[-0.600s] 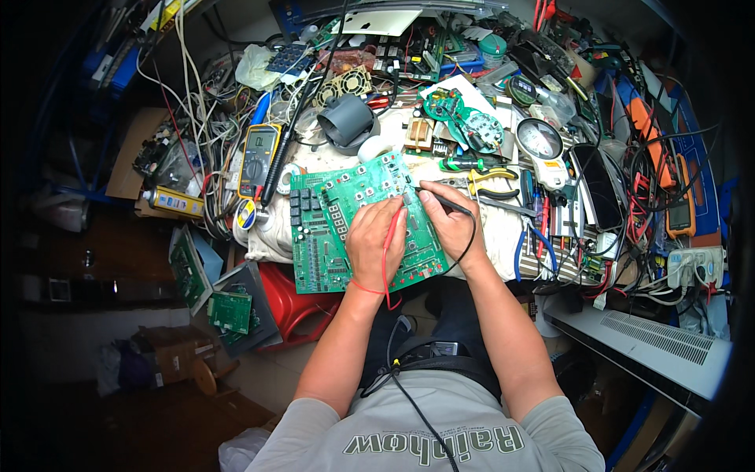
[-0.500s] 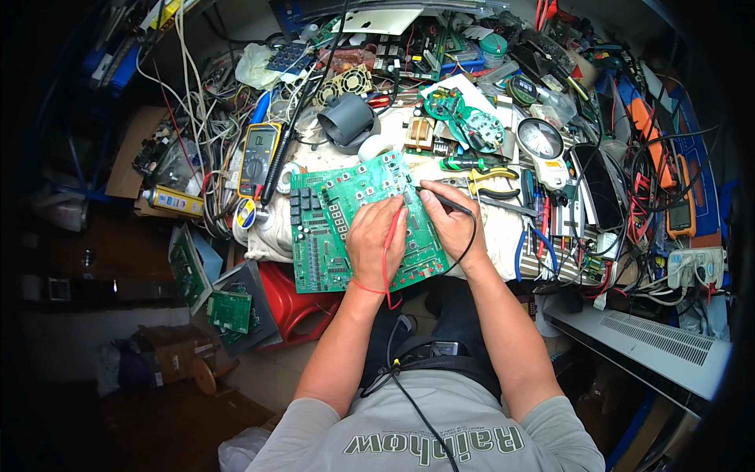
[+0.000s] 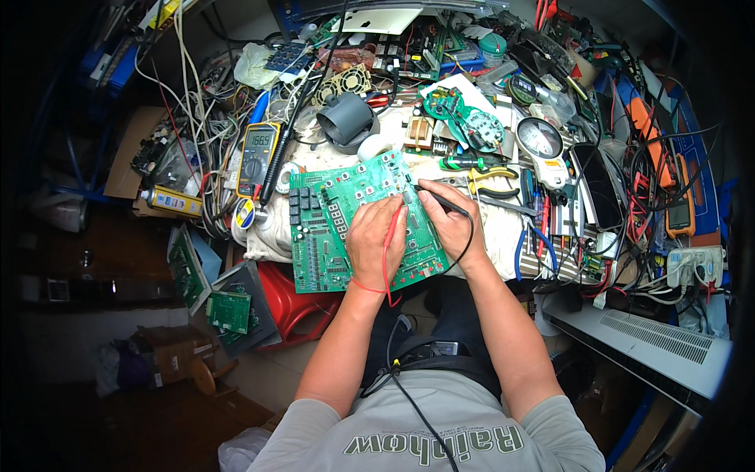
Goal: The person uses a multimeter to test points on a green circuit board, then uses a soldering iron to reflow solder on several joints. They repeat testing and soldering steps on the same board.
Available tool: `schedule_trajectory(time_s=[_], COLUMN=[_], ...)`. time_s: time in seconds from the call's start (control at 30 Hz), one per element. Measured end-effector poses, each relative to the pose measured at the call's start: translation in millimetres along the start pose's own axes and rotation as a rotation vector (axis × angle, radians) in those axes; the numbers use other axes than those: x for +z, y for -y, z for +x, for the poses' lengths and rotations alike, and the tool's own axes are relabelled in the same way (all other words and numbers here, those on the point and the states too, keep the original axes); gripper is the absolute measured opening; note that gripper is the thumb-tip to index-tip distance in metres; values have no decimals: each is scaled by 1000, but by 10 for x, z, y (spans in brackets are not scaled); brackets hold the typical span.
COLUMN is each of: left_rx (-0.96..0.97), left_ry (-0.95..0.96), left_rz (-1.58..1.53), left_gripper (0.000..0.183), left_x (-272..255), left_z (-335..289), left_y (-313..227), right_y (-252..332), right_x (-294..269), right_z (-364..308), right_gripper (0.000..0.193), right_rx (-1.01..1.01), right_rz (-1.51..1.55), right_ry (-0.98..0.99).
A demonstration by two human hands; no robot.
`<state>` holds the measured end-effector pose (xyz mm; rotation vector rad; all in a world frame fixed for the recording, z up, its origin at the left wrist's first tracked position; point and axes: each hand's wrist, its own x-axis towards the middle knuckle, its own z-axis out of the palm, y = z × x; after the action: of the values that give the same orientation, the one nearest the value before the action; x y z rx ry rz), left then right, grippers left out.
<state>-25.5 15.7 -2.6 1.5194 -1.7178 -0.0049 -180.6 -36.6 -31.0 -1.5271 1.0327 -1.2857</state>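
A large green circuit board (image 3: 311,259) lies at the bench's near edge, carrying dark relays, a digit display and rows of small parts. My left hand (image 3: 376,242) rests over its middle, closed on a red test probe (image 3: 392,226). From the right, my right hand (image 3: 452,228) grips a black test probe (image 3: 442,200). Both probes point to the board's upper right area; whether the tips touch metal is too small to tell. Left of the board, a yellow multimeter (image 3: 258,157) shows digits on its screen.
Right of the board lie yellow-handled pliers (image 3: 495,182), blue-handled pliers (image 3: 536,245) and a white round-dial gauge (image 3: 541,141). A grey cup-shaped part (image 3: 346,122) stands behind it. Tangled cables (image 3: 193,118) crowd the left. A red stool (image 3: 295,303) is below the bench edge.
The multimeter's reading has changed to a numeric value. My hands and both probes hold nearly the same place, with only a tiny shift.
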Motion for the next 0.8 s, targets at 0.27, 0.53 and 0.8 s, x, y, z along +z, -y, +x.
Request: schedule_trajectory(time_s=[0.27, 0.53, 0.8], left_rx=[-3, -30, -31], left_ry=[-6, 4, 0], left_rz=[-5, -17, -28], left_gripper=[19, 21, 21], left_x=[4, 3, 5], left_z=[-4, -11, -12], left_y=[6, 6, 10], right_y=[-5, -2, 0], right_x=[12, 10, 2], right_z=[10, 7, 8], right_gripper=[24, 24, 25], right_rx=[-24, -17, -14], right_rz=[-20, -12, -5], right_ry=[-24, -21, -7])
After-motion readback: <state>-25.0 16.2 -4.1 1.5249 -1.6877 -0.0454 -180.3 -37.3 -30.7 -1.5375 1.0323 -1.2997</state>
